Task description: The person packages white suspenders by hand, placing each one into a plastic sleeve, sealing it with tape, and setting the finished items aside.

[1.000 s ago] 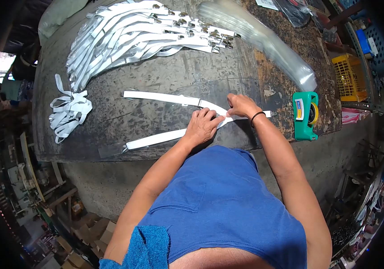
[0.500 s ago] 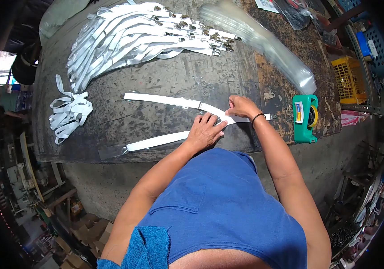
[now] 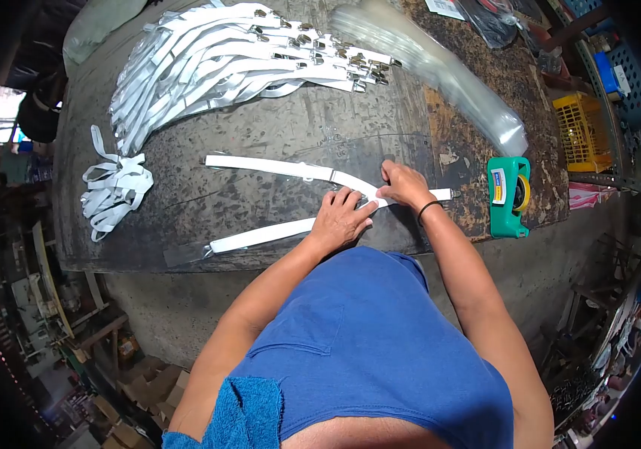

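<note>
A pair of white suspenders (image 3: 268,165) lies in a Y on the dark worktable. Two straps reach left, one ending in a metal clip near the front edge, and a shorter strap reaches right to another clip. My left hand (image 3: 341,218) rests on the lower strap near the join, fingers spread and thumb stretched toward it. On the other side of the join, my right hand (image 3: 404,185) is closed, its curled fingers and thumb pinching the strap. The hands hide part of the join.
A large pile of white suspenders (image 3: 208,56) with metal clips lies at the back left. Left of me sits a bundle of loose white straps (image 3: 118,191). Clear plastic sleeves (image 3: 447,71) stretch across the back right, and a green tape dispenser (image 3: 509,198) stands at the right edge.
My right hand has turned and shifted slightly at the join, and more of the right-hand strap shows under the wrist. My left hand has barely moved.
</note>
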Tool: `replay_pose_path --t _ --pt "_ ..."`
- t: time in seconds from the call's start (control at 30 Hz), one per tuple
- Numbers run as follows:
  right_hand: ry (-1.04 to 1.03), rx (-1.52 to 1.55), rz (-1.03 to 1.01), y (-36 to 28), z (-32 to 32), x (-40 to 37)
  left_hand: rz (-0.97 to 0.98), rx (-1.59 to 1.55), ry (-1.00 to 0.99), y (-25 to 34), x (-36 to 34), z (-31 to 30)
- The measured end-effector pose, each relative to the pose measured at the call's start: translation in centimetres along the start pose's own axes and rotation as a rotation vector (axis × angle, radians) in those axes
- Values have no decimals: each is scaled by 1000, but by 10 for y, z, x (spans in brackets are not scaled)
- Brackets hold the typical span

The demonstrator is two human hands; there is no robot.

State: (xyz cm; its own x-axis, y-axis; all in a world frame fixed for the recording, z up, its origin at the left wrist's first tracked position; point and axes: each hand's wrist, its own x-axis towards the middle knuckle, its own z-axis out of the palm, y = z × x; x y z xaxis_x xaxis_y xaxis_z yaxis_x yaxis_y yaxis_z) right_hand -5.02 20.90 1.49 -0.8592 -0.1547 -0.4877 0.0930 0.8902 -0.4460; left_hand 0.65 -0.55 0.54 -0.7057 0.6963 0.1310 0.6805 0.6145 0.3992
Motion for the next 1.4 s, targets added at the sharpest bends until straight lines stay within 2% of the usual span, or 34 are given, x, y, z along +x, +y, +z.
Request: replay_pose_path --t 0.07,0.13,0.2,0.23,0.33,0.4,0.47,0.6,0.73,0.8,0.83,0.9,0.97,1.0,1.03,1.07,1.13,1.17,1.2,1.27,1.33,1.4 --pt "-35 -13 33 -4 -7 -3 16 -3 -7 1 -5 -2" --pt "14 -33 -3 3 -7 2 19 -25 -12 -5 -5 -2" --pt "-132 186 -7 16 -11 6 22 -65 -39 -13 -10 1" --pt "-123 313 -60 25 -7 10 23 -103 -14 -16 -12 3" --pt "-77 356 -18 27 -1 7 17 -135 26 -15 -15 5" --pt "-48 237 -67 12 2 -6 15 -126 35 -13 -15 4" --pt "127 -84 3 -9 6 -20 13 -96 31 -12 -14 4" --pt "28 -78 83 -14 2 -14 27 -62 16 -15 -12 6" --pt "-10 -35 -3 11 -4 -11 33 -104 29 -15 -15 3" --pt "77 531 -162 37 -3 -16 10 -127 14 -14 -14 2" --pt "172 667 -104 30 -12 -31 0 -138 11 -13 -15 4" --pt "354 720 -119 15 -43 -73 1 -139 42 -14 -14 5" --pt "314 829 -128 -16 -86 -132 5 -135 63 -12 -12 1" --pt "283 831 -264 -37 -111 -167 25 -108 80 -10 -8 -1" --pt "391 848 -517 -54 -119 -194 46 -82 97 -7 -4 -2" --pt "455 896 -948 -74 -129 -207 48 -79 95 -4 -1 -1" --pt "202 976 -1329 -95 -148 -244 55 48 32 2 6 1" --pt "88 983 -1397 -107 -160 -254 24 84 -55 -1 4 15" --pt "-32 986 -1457 -119 -173 -263 29 86 -58 0 3 14" --pt "-81 987 -1468 -135 -181 -276 0 133 -106 2 2 11" --pt "-178 1103 -1132 -139 -171 -294 -3 145 -127 6 5 7" --pt "-152 1102 -1127 -138 -161 -293 -10 155 -143 5 8 5"
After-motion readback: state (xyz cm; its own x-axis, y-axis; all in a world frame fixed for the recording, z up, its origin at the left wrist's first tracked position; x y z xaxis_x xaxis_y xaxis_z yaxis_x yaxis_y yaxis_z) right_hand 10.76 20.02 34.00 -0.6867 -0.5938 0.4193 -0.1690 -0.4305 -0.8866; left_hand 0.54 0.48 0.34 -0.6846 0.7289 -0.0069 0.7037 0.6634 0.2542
